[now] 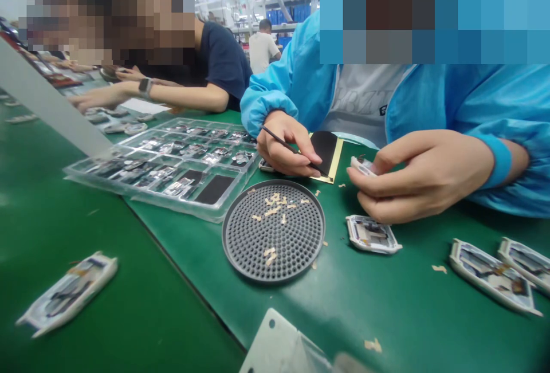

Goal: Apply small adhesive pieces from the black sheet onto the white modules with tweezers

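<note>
Neither of my hands is in view. Across the green table [387,304] a co-worker in a blue smock faces me. One of that person's hands [286,144] pinches a thin dark pick whose tip rests on a black pad with a gold border [326,152]. The co-worker's other hand [425,175] holds a small white device housing [363,165]. In front of those hands lies a round grey perforated tray [273,230] with several tan scraps on it. Another white housing [372,234] lies beside the tray.
A clear compartment tray [172,161] of small parts sits at left. More housings lie at right [490,275] [526,261] and on the belt at left [69,293]. A second worker's arm with a wristwatch [146,86] reaches in behind. A metal plate [279,344] is near me.
</note>
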